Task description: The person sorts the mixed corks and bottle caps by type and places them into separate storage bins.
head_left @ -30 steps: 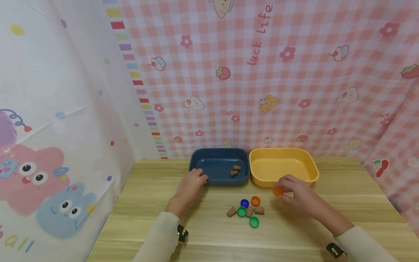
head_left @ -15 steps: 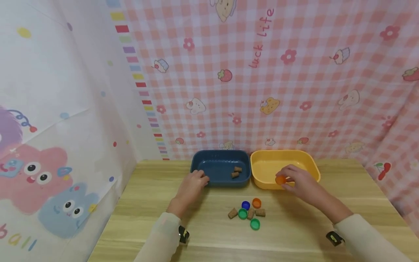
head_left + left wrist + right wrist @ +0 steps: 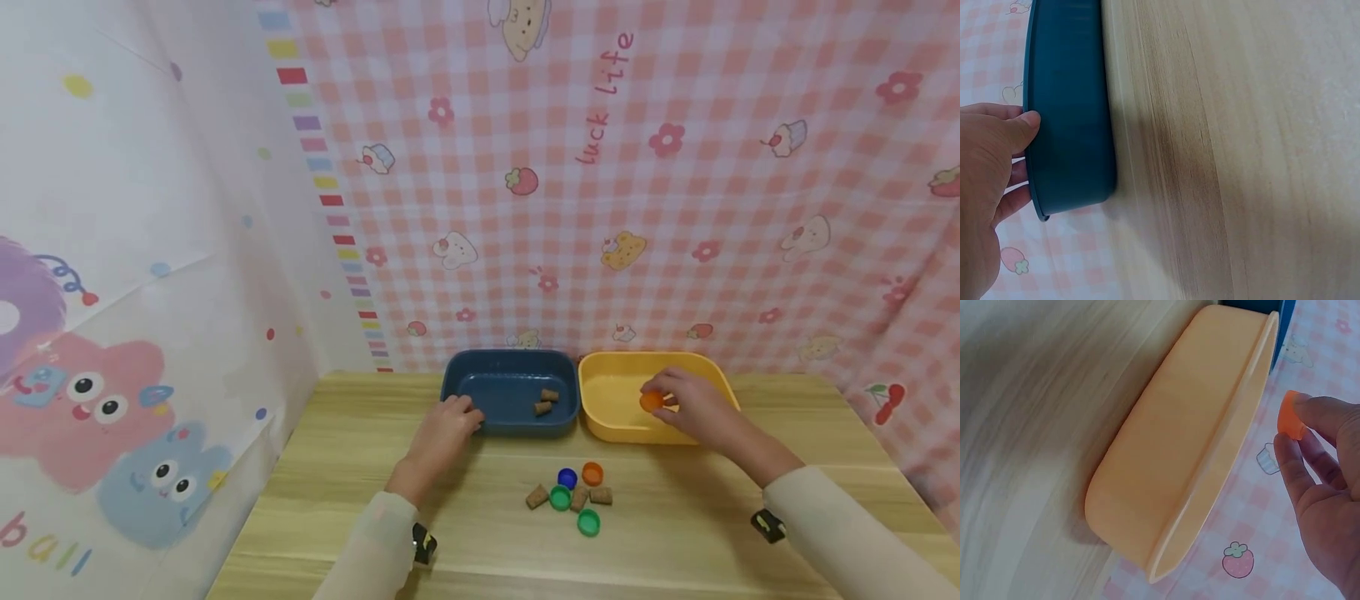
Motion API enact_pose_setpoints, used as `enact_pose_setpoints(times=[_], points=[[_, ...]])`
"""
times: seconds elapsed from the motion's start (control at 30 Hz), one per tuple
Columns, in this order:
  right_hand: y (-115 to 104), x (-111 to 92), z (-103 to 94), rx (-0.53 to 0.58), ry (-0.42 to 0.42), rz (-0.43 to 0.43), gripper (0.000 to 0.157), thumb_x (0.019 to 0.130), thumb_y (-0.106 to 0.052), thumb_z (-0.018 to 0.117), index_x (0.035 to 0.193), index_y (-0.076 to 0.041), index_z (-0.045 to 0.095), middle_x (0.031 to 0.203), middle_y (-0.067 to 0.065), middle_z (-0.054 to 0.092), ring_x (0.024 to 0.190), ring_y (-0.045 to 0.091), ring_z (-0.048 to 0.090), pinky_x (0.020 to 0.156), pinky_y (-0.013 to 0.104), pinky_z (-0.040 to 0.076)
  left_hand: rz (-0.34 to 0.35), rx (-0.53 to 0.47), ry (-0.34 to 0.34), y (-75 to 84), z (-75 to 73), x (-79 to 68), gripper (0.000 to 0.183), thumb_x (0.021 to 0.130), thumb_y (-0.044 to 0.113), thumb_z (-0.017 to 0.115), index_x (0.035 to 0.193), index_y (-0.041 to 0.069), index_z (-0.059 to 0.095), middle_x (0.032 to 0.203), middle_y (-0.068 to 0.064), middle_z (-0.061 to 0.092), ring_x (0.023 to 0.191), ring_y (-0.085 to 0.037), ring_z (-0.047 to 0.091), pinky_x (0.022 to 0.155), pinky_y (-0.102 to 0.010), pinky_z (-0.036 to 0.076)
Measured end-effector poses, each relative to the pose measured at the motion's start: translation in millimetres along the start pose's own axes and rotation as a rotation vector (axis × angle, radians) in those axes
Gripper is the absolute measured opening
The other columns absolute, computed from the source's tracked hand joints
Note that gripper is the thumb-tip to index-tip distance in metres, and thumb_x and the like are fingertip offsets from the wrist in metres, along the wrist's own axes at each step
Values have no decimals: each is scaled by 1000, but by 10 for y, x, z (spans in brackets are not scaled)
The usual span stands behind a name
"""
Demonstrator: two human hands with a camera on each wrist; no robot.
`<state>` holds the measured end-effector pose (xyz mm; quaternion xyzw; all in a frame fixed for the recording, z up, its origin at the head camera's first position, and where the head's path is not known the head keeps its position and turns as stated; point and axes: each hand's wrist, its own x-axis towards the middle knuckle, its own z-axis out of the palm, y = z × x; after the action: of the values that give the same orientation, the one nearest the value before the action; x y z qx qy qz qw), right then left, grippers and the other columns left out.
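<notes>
Over the yellow tray (image 3: 622, 435) my right hand (image 3: 693, 406) pinches an orange bottle cap (image 3: 1290, 416) between thumb and fingertips. In the right wrist view the cap is above the tray's rim. My left hand (image 3: 444, 433) grips the near left rim of the dark blue tray (image 3: 1072, 112), its thumb on the outer wall and fingers inside. Two corks (image 3: 550, 396) lie in the blue tray toward its right side. In front of the trays sit a blue cap (image 3: 567, 478), another orange cap (image 3: 592, 474), two green caps (image 3: 588, 522) and three more corks (image 3: 537, 497).
The trays stand side by side at the back of a wooden table (image 3: 495, 550). Right behind them hangs a pink checked cloth (image 3: 480, 208), and a white patterned cloth (image 3: 187, 333) covers the left side.
My right hand has carried the orange cap from in front of the yellow tray's near rim up and over the tray. My left hand has kept its grip. The view has tilted slightly.
</notes>
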<state>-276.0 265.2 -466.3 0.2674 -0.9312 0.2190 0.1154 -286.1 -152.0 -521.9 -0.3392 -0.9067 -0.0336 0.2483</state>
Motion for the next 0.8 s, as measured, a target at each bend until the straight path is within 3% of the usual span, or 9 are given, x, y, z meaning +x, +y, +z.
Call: enact_pose_setpoints(times=[0.4,0.8], points=[[107,259,48,-51,-137,58,27,82,-1,84,107,-1,73,105,13,71,94,29,67,85,50,58,-14,-11,-16,2,10,-10,5,93,12,76,94,16,79,85,-1,61,76,-19,57,68,-31,52],[179,507,161,-28,-280,81,23,86,-2,80,108,1,74,102,11,72,90,24,65,87,46,58,-18,-10,-36,16,-12,6,5,93,12,75,94,14,79,84,-2,61,76,-20,57,68,-32,51]])
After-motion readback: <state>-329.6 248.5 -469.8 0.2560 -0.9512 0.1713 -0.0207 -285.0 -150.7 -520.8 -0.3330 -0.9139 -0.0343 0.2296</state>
